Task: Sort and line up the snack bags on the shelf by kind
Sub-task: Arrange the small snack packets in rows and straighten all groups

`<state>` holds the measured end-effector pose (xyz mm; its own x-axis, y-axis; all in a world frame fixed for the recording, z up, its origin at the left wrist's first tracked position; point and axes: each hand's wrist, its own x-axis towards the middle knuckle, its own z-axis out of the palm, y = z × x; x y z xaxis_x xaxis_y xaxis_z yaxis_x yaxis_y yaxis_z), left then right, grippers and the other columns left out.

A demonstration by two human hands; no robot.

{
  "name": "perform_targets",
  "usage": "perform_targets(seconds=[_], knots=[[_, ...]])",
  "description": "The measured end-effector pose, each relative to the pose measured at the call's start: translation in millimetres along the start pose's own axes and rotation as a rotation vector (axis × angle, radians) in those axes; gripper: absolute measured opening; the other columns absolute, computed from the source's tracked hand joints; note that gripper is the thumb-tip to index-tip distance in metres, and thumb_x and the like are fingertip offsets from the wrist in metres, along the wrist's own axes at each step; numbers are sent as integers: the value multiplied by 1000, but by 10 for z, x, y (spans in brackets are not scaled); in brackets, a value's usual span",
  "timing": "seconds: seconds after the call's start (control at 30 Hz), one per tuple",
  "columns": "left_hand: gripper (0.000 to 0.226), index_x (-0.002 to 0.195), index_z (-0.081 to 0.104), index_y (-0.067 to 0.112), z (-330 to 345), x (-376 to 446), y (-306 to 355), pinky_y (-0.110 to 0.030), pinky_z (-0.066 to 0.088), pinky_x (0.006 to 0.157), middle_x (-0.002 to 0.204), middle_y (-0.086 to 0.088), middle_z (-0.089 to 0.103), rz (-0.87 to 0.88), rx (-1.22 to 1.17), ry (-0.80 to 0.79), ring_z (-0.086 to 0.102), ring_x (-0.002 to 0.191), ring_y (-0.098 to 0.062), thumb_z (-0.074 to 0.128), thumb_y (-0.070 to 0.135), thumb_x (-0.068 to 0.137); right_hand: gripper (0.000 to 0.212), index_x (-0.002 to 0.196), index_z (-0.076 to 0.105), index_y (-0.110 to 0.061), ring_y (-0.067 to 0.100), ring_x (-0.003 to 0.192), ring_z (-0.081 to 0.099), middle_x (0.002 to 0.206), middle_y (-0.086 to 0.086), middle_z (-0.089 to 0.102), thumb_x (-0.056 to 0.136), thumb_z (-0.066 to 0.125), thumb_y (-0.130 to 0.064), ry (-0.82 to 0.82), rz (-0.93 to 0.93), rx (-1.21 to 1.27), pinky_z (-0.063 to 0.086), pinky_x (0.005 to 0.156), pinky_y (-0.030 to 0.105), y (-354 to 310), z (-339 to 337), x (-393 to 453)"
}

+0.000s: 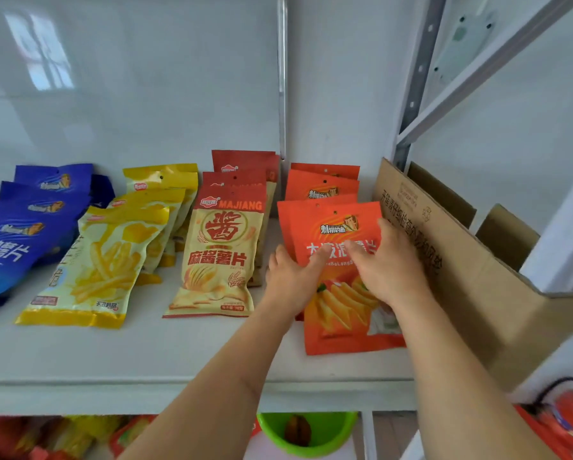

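Note:
Four rows of snack bags lie on the white shelf [185, 356]. From left to right they are blue bags [16, 240], yellow fries bags [102, 263], red-topped Majiang chip bags [222, 254] and orange bags [321, 185]. Both my hands lie on the front orange bag [341, 320]. My left hand [295, 277] rests on its left edge, fingers straight. My right hand [384, 263] lies flat on its upper right part, the thumb over the print.
An open cardboard box [471, 277] stands right of the orange row, close to my right hand. A metal upright [281, 78] runs up the back wall. Below the shelf I see a green tub [306, 433], more snack bags and a red extinguisher [570, 423].

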<state>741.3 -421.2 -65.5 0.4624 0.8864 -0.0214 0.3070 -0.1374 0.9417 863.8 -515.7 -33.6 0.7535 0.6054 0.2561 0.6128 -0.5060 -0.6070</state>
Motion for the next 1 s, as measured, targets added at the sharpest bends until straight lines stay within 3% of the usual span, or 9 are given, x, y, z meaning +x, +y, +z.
perform_targets(seconds=[0.07, 0.13, 0.23, 0.4, 0.5, 0.6, 0.7, 0.83, 1.0], knots=[[119, 144, 38, 23, 81, 112, -63, -51, 47, 104, 141, 0, 50, -23, -22, -7, 53, 128, -25, 58, 93, 51, 88, 154, 22, -20, 29, 141, 35, 154, 6, 37, 85, 59, -61, -21, 69, 76, 31, 115, 49, 116, 68, -23], [105, 136, 44, 29, 113, 223, -109, -49, 52, 98, 132, 3, 58, -32, -57, -14, 62, 118, -22, 66, 87, 51, 89, 152, 25, -19, 29, 136, 43, 150, 6, 43, 83, 65, -58, -40, 144, 181, 38, 111, 45, 173, 113, -27], [78, 127, 53, 35, 120, 341, -130, -47, 57, 91, 125, 4, 64, 13, -60, -39, 69, 106, -19, 70, 74, 62, 69, 139, 41, -21, 26, 115, 59, 129, 1, 60, 84, 70, -50, -66, 188, 318, 46, 92, 36, 206, 166, -27], [38, 123, 59, 29, 42, 211, 106, -45, 58, 91, 114, 5, 73, 142, -150, -109, 73, 100, -15, 67, 37, 86, 55, 130, 50, -22, 20, 101, 64, 115, -4, 66, 84, 74, -41, -14, 176, 410, 47, 82, 31, 209, 252, 8], [33, 126, 56, 31, 6, 293, 173, -43, 57, 93, 117, 6, 72, 163, -215, -159, 72, 102, -15, 64, 26, 95, 44, 123, 50, -25, 14, 92, 60, 105, -10, 61, 87, 74, -32, 39, 169, 487, 40, 77, 27, 143, 221, 82], [28, 116, 56, 39, -33, 429, 209, -42, 59, 90, 116, 5, 73, 139, -209, -188, 73, 101, -17, 63, 21, 97, 43, 124, 48, -28, 13, 90, 58, 99, -11, 56, 88, 72, -31, 48, 199, 558, 43, 79, 29, 107, 239, 135], [37, 123, 56, 37, -35, 539, 168, -48, 58, 92, 115, 5, 74, 77, -183, -201, 73, 100, -19, 67, 31, 89, 45, 127, 51, -25, 15, 92, 63, 98, -12, 60, 88, 72, -34, 40, 216, 553, 48, 82, 31, 125, 330, 175], [46, 129, 53, 38, 7, 632, 97, -47, 57, 92, 115, 8, 73, 54, -166, -188, 73, 100, -18, 63, 43, 84, 48, 131, 49, -21, 11, 83, 58, 100, -10, 60, 90, 69, -36, 8, 239, 558, 43, 77, 28, 123, 399, 247], [49, 132, 51, 34, 22, 702, 68, -46, 58, 91, 117, 6, 71, 45, -152, -165, 72, 101, -17, 62, 47, 86, 56, 134, 44, -20, 20, 98, 61, 113, -2, 62, 87, 68, -37, -7, 288, 537, 47, 84, 32, 99, 436, 290]])
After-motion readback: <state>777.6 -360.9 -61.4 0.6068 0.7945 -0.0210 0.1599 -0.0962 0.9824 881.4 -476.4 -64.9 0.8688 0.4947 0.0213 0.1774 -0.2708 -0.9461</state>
